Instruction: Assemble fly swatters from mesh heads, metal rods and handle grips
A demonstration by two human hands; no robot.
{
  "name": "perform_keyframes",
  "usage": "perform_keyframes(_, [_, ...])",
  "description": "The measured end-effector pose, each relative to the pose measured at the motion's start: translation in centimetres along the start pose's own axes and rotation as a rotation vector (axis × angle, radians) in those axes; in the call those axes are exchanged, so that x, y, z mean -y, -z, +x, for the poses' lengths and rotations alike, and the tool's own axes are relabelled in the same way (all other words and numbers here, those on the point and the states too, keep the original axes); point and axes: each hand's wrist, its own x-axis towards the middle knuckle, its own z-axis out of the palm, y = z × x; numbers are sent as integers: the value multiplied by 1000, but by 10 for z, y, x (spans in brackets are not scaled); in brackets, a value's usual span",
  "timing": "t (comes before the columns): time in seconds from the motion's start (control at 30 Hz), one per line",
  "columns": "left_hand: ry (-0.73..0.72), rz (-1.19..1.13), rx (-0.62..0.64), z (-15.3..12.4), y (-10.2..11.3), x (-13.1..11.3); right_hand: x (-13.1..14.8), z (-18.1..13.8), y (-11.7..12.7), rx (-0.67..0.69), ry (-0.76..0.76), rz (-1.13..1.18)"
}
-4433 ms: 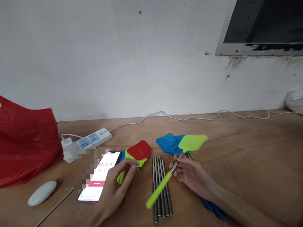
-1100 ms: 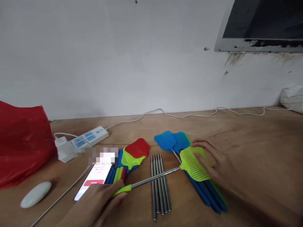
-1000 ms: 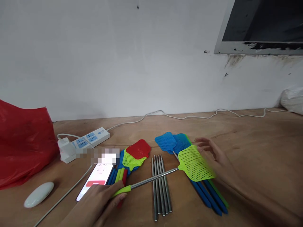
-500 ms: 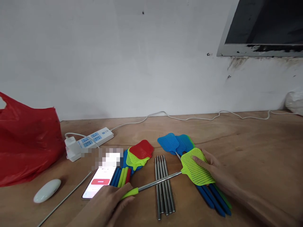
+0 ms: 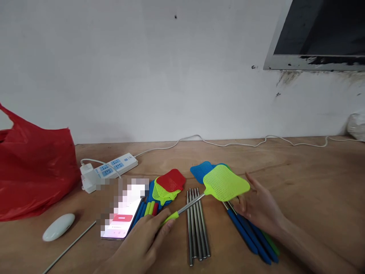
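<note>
My left hand [image 5: 148, 238] grips the short handle of a yellow-green fly swatter [image 5: 226, 183], whose steel shaft slants up to the right. My right hand [image 5: 264, 207] is beside the lower right of the mesh head, with its fingers apart; some fingertips are hidden behind the head. Beneath it lie assembled fly swatters with blue handles [image 5: 242, 233], and a blue head [image 5: 200, 171] shows behind the yellow-green one. Several steel rods [image 5: 199, 232] lie side by side under the held shaft. Loose red, yellow-green and blue swatter heads [image 5: 171, 180] are piled left of them, near coloured handle grips [image 5: 146, 209].
A lit phone [image 5: 121, 219] lies left of the grips. Further left are a white power strip [image 5: 129, 163] with a plugged-in charger [image 5: 89, 177], a white oval object [image 5: 59, 227] and a red plastic bag [image 5: 37, 171]. A white cable [image 5: 225, 144] runs along the wall.
My right hand has let go of the yellow-green head and moved slightly right, its fingers spreading. The swatter's head has risen and shifted left, and my left hand has moved a little right.
</note>
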Motion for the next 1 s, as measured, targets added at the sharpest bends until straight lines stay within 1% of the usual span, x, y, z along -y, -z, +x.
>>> perform_keyframes(0.1, [83, -80, 16, 4, -9, -1, -4, -1, -4, 121, -20, 158])
perform_keyframes(0.2, [133, -173, 42, 5, -21, -11, -17, -10, -20, 219, -103, 181])
perform_keyframes(0.27, [96, -230, 101, 5, -26, -21, -25, -15, -30, 208, -101, 127])
perform_keyframes(0.33, [56, -253, 164, 6, -27, -31, -28, -17, -37, 160, -30, 66])
perform_keyframes(0.4, [10, -244, 197, 9, -22, -35, -25, -13, -39, 106, 53, 17])
perform_keyframes(0.43, [-8, -221, 191, 12, -18, -34, -21, -9, -37, 81, 86, -5])
perform_keyframes(0.47, [-30, -187, 175, 15, -12, -31, -17, -5, -35, 57, 111, -29])
perform_keyframes(0.5, [-13, -127, 124, 18, -7, -25, -12, 0, -33, 35, 129, -59])
perform_keyframes(0.57, [68, 52, 62, 24, 5, -11, -3, 10, -27, 14, 155, -150])
perform_keyframes(0.67, [192, 393, 60, 29, 18, 9, 4, 21, -21, 18, 168, -379])
perform_keyframes(0.73, [250, 534, 89, 31, 21, 16, 3, 27, -18, 0, 172, -538])
perform_keyframes(0.87, [289, 652, 146, 31, 20, 15, -11, 38, -15, -15, 266, -777])
perform_keyframes(1.0, [315, 684, 170, 33, 18, 17, -23, 45, -10, 1, 328, -867])
